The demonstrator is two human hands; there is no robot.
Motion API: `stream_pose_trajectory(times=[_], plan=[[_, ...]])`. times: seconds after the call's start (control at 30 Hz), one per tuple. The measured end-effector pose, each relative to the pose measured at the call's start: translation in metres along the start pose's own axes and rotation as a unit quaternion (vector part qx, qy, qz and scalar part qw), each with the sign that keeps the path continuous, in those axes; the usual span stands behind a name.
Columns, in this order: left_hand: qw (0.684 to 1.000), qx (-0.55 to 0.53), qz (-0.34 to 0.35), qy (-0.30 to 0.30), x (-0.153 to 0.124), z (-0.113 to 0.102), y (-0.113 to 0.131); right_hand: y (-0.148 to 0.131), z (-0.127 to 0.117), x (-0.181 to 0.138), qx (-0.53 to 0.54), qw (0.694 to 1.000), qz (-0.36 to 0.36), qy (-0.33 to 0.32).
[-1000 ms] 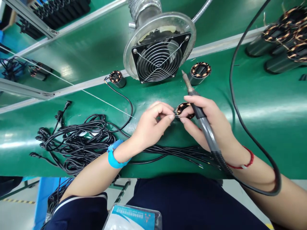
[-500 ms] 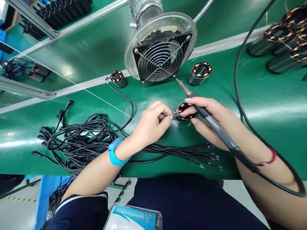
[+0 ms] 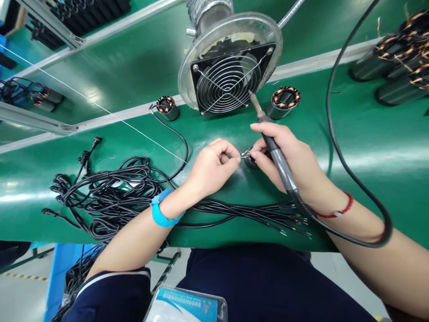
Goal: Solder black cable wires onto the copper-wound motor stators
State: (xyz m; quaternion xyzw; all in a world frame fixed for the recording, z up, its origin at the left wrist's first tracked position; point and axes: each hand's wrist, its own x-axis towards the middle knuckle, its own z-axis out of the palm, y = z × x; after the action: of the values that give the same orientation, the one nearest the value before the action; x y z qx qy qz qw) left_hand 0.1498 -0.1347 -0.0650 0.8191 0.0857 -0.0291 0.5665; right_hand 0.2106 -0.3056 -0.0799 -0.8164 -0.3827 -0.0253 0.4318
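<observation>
fingertips (image 3: 236, 161) of the left hand (image 3: 212, 167) are seen, in the head view, pinched together on a thin wire (image 3: 244, 156) at the near-left edge of a small stator (image 3: 250, 162), which is set on the green bench (image 3: 368, 179) between the two hands and largely covered by the other one. by the right hand (image 3: 296, 154) a soldering iron (image 3: 281, 165) is gripped, its handle apparently lodged between the fingers; thumb and one finger are brought almost together at the stator's rim, though whether anything is pinched there cannot be told. the iron seems to be carried this way so that two fingertips are left free for fine work — its tip is pointed up and away, presumably to spare the skin. it is seen in front of the fan (image 3: 228, 89); contact cannot be judged. by that fan, fumes are probably meant to be drawn off.

a pale strand (image 3: 134, 129) is stretched from the upper left towards the left wrist; where it ends is hidden. black cables (image 3: 110, 197) are heaped to the left, their stripped ends (image 3: 298, 219) laid towards the right hand — perhaps for easy reach.
</observation>
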Motion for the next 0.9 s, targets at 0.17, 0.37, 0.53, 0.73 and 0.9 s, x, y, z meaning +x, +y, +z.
stream_pose_trajectory(times=[0.17,0.37,0.53,0.73,0.9], plan=[[0.999,0.021,0.017,0.020,0.001,0.000,-0.003,-0.003,0.005,-0.006,-0.062,0.997,-0.007,0.036],[1.000,-0.001,0.029,-0.001,-0.002,0.002,-0.005,-0.014,-0.013,-0.025,-0.065,0.994,-0.015,0.081],[0.998,-0.047,-0.016,-0.032,-0.005,0.005,-0.003,-0.018,-0.016,-0.051,-0.014,0.983,-0.026,0.181],[0.987,-0.106,-0.111,-0.043,-0.006,0.009,0.003,-0.015,-0.018,-0.064,0.021,0.988,-0.085,0.128],[0.982,-0.116,-0.144,-0.041,-0.006,0.009,0.005,-0.015,-0.016,-0.062,0.051,0.981,-0.126,0.138]])
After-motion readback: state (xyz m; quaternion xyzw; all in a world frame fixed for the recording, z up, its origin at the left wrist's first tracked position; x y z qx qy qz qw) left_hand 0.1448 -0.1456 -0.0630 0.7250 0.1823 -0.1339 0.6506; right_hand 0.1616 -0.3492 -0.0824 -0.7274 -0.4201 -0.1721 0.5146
